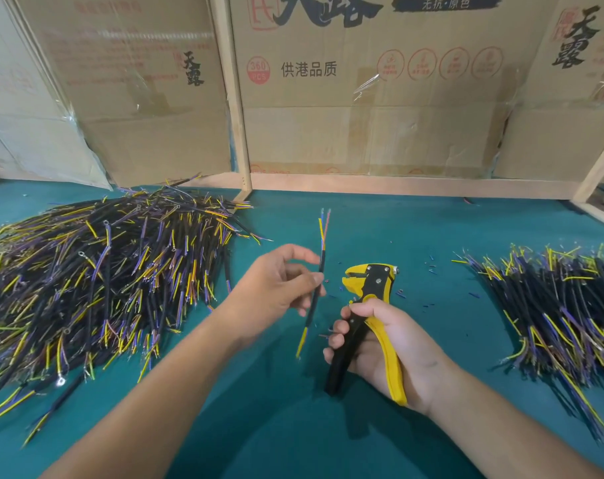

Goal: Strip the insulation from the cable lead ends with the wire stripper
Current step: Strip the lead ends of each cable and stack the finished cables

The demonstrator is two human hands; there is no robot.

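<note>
Left hand (pixel 279 281): pinches one cable (pixel 315 288) at its black sheath between thumb and fingertips; the remaining fingers loosely spread; cable held nearly upright above the tabletop (pixel 431 229), just left of the tool head.
Cable: far end fans into thin coloured leads (yellow, blue, reddish); whether those tips are bare cannot be told at this size; near end shows a yellow and a blue lead hanging below the hand.
Right hand (pixel 383 344): wrapped round the handles of the wire stripper (pixel 369 316); one handle yellow, one black; the handles stand apart, so not squeezed.
Wire stripper: yellow head points up and left toward the cable; close beside it but not touching; no lead sits in the head.
Left pile (pixel 96 278): large heap of like cables; probably the stock to be done (a guess from its size).
Right pile (pixel 563 316): smaller, tidier heap; likely the finished ones.
Scraps (pixel 400 293): short coloured bits of insulation on the green cloth round the tool.
Step in hand: between strips; cable being positioned or turned; nothing in the cutter.
Next move calls for: bringing one end's leads level into the head, set to an even depth; then a full squeeze; the thin leads may splay, so gathering them first would help.
</note>
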